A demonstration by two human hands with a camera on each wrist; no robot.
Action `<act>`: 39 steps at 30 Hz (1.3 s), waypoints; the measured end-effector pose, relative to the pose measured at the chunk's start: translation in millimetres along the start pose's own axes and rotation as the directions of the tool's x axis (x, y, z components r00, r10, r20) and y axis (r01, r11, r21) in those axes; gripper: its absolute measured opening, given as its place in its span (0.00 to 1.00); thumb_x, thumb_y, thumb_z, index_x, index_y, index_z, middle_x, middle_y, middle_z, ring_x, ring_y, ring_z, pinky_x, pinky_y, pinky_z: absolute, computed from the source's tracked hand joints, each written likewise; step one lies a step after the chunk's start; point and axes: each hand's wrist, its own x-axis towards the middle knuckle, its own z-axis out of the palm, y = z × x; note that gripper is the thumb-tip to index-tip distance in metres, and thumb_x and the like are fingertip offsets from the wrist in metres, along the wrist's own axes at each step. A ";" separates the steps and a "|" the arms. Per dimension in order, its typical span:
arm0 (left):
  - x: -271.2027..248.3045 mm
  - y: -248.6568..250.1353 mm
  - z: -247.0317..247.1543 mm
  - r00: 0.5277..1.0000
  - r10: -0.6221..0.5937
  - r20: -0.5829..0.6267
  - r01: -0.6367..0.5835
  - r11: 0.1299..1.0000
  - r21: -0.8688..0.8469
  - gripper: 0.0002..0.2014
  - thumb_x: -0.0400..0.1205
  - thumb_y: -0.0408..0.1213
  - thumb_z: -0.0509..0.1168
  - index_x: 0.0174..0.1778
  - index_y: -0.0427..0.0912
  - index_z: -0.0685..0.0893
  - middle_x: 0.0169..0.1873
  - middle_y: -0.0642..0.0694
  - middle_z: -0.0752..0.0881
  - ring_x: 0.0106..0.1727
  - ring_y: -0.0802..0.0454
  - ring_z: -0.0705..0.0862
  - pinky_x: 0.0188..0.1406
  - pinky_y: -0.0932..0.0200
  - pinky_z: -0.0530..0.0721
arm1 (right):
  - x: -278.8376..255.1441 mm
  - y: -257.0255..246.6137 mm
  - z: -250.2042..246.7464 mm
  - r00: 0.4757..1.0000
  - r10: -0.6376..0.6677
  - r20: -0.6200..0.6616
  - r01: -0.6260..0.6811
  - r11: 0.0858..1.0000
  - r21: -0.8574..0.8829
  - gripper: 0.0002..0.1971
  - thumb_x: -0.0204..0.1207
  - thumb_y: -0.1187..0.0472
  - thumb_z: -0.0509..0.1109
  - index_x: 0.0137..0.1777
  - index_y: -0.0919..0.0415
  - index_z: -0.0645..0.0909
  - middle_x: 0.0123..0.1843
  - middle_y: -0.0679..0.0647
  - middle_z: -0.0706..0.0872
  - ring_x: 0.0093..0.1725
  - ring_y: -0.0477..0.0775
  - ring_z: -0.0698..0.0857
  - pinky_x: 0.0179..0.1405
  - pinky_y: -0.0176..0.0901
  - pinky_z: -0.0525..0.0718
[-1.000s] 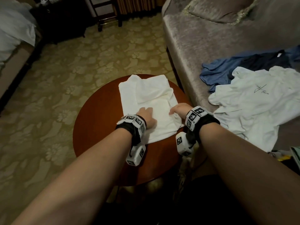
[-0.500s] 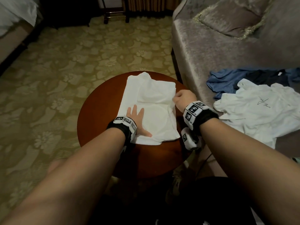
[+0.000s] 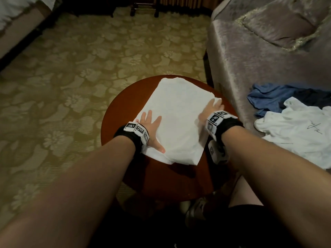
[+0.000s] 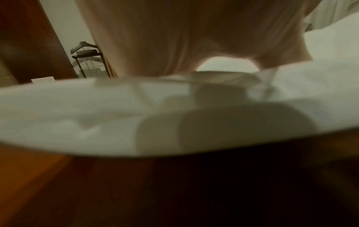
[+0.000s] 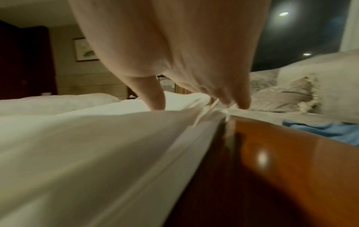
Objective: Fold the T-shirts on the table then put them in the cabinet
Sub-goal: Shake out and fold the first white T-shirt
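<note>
A bed (image 3: pixel 16 8) with white linen edges the far left of the room, above a patterned carpet (image 3: pixel 71 77). At centre stands a round wooden table (image 3: pixel 121 111) carrying a folded white T-shirt (image 3: pixel 179 119) — the garment lies flat, filling most of the tabletop from its far rim towards the near side. The person's left hand (image 3: pixel 150 127) presses palm-down on the shirt's left edge, fingers straight and spread wide, thumb pointing towards the near corner; its wrist carries a black band with printed marker cubes. The right hand (image 3: pixel 212 109) rests on the shirt's right edge near the far corner — fingers extended and fairly close together, tips touching the cloth where the folded layers meet the table, as the right wrist view shows. Neither hand curls round the fabric. To the right, a grey sofa (image 3: pixel 250 59) with a cushion (image 3: pixel 279 24) holds a heap of unfolded clothes: a blue garment (image 3: pixel 268 97) and a white T-shirt with a dark scribbled mark (image 3: pixel 295 129) lying partly over it
</note>
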 end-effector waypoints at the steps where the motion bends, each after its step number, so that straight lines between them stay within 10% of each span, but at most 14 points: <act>1: 1.1 -2.3 -1.5 1.000 0.012 0.009 -0.012 1.000 -0.004 0.71 0.55 0.71 0.76 0.83 0.55 0.34 0.81 0.40 0.29 0.81 0.35 0.30 0.79 0.30 0.43 | 3.8 4.2 -1.8 0.999 0.048 -0.024 -0.047 0.997 0.061 0.37 0.82 0.59 0.57 0.84 0.62 0.39 0.85 0.61 0.37 0.84 0.64 0.42 0.81 0.64 0.51; 9: -10.6 -5.9 -25.7 0.999 0.000 -0.034 -0.008 0.969 -0.247 0.43 0.75 0.68 0.62 0.83 0.53 0.57 0.85 0.46 0.43 0.84 0.43 0.41 0.80 0.36 0.47 | -0.7 -7.2 12.0 0.900 -0.428 0.074 0.435 0.890 -0.135 0.40 0.78 0.37 0.61 0.83 0.56 0.53 0.84 0.59 0.52 0.83 0.66 0.52 0.79 0.65 0.58; 14: -15.1 -9.5 -8.5 0.995 -0.095 -0.033 0.091 0.991 -0.094 0.55 0.67 0.73 0.66 0.84 0.57 0.47 0.84 0.47 0.38 0.83 0.40 0.35 0.77 0.30 0.41 | -3.2 -10.2 23.8 0.937 -0.303 0.170 0.342 0.895 -0.287 0.50 0.66 0.22 0.57 0.80 0.57 0.61 0.79 0.62 0.65 0.74 0.68 0.69 0.70 0.63 0.69; 18: -17.5 -20.5 -12.7 0.946 -0.262 -0.190 0.235 0.960 -0.152 0.45 0.77 0.52 0.69 0.84 0.54 0.47 0.84 0.43 0.38 0.83 0.37 0.35 0.78 0.28 0.43 | -6.2 -6.3 15.8 0.933 -0.344 0.102 0.358 0.912 -0.198 0.36 0.69 0.26 0.58 0.55 0.60 0.82 0.51 0.59 0.85 0.49 0.63 0.83 0.57 0.57 0.81; 21: -27.0 -23.1 -17.3 0.868 -0.394 -0.302 0.300 0.901 -0.314 0.37 0.80 0.35 0.62 0.83 0.51 0.51 0.83 0.41 0.42 0.83 0.35 0.42 0.79 0.34 0.53 | -7.8 13.4 14.8 0.947 -0.322 -0.012 0.318 0.940 -0.125 0.26 0.72 0.35 0.61 0.55 0.57 0.78 0.58 0.56 0.81 0.55 0.63 0.80 0.58 0.57 0.79; 25: -43.8 -8.1 -12.0 0.843 -0.512 -0.164 0.387 0.790 -0.476 0.42 0.79 0.63 0.59 0.84 0.49 0.50 0.81 0.36 0.52 0.79 0.31 0.58 0.73 0.35 0.64 | -17.0 32.2 22.4 0.974 -0.206 0.098 0.220 0.959 -0.178 0.46 0.70 0.27 0.60 0.81 0.51 0.53 0.83 0.60 0.49 0.80 0.73 0.52 0.75 0.72 0.60; 29: -49.0 11.0 -0.9 0.866 -0.500 -0.012 0.444 0.779 -0.442 0.60 0.65 0.72 0.68 0.84 0.54 0.40 0.81 0.35 0.50 0.81 0.31 0.55 0.72 0.31 0.63 | -24.3 45.9 35.5 0.964 -0.152 0.218 0.192 0.966 -0.172 0.56 0.67 0.21 0.57 0.84 0.50 0.33 0.84 0.58 0.30 0.83 0.72 0.40 0.80 0.68 0.49; 39: -44.8 10.1 9.7 0.943 -0.319 -0.092 0.220 0.810 -0.544 0.42 0.81 0.43 0.67 0.82 0.65 0.46 0.82 0.39 0.49 0.82 0.35 0.50 0.76 0.34 0.60 | -39.3 50.9 22.7 0.973 -0.171 0.155 0.201 0.958 -0.204 0.55 0.62 0.19 0.56 0.83 0.53 0.51 0.84 0.61 0.48 0.81 0.71 0.52 0.77 0.69 0.58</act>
